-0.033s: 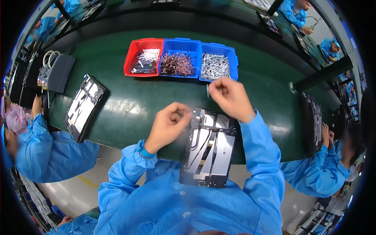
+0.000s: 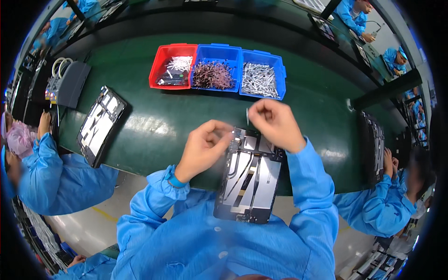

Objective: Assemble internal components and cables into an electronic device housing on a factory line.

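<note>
Open device frame (image 2: 249, 179) lying at the near edge of the green table (image 2: 154, 126), its lower end hanging over toward the lap. Left hand (image 2: 203, 147) curled at the frame's top left corner, fingertips pinched together, possibly on a small part too tiny to make out. Right hand (image 2: 275, 123) raised just above the top edge, fingers clamped on a thin silvery piece (image 2: 247, 116) held upright. Best done by steadying the frame with the left fingertips and lowering the piece squarely. 3 bins beyond: red bin (image 2: 161, 65), 2 blue bins (image 2: 233, 51).
</note>
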### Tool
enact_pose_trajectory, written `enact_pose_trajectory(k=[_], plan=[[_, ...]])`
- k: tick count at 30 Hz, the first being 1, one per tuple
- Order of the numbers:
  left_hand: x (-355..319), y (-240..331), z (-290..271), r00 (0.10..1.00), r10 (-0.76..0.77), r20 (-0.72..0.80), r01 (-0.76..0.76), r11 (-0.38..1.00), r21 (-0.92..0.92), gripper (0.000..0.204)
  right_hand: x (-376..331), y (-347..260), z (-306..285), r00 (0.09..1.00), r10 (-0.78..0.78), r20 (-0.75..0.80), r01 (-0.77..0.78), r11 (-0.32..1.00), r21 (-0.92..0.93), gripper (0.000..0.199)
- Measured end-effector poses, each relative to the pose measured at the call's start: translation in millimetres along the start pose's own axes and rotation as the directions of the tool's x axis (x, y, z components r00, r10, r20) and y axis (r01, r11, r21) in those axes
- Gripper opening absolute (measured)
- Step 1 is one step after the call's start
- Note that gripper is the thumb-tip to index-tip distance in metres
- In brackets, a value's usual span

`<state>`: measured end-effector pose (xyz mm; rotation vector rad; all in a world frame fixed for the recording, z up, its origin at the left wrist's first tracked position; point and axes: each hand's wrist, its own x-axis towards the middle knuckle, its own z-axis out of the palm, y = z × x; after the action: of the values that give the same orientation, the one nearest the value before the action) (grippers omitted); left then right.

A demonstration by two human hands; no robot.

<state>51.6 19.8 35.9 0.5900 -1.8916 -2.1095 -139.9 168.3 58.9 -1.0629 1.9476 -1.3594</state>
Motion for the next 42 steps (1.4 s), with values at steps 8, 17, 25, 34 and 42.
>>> enact_pose_trajectory(k=[8,17,25,34,42], plan=[[0,-2,12,0.984,0.16,0.078,-0.171,0.973,0.155,0.018,-45,-2,25,0.995,0.051,0.091,-0.055,0.997,0.045,0.01],[-2,17,9,0.912,-0.348,0.217,0.409,0.746,-0.525,0.019,-57,-11,32,0.888,-0.448,-0.103,0.423,0.884,-0.199,0.009],[97,26,-87,0.403,0.759,-0.511,-0.444,0.65,0.617,0.017,-75,-5,25,0.835,-0.453,-0.313,0.409,0.891,-0.198,0.031],[16,15,-53,0.879,0.44,-0.182,-0.166,0.641,0.75,0.038,-117,6,12,0.965,0.123,-0.231,-0.019,0.912,0.41,0.007],[-76,5,10,0.937,-0.279,0.21,0.175,0.896,0.409,0.068,-139,45,42,0.904,-0.044,-0.424,0.19,0.932,0.309,0.004]])
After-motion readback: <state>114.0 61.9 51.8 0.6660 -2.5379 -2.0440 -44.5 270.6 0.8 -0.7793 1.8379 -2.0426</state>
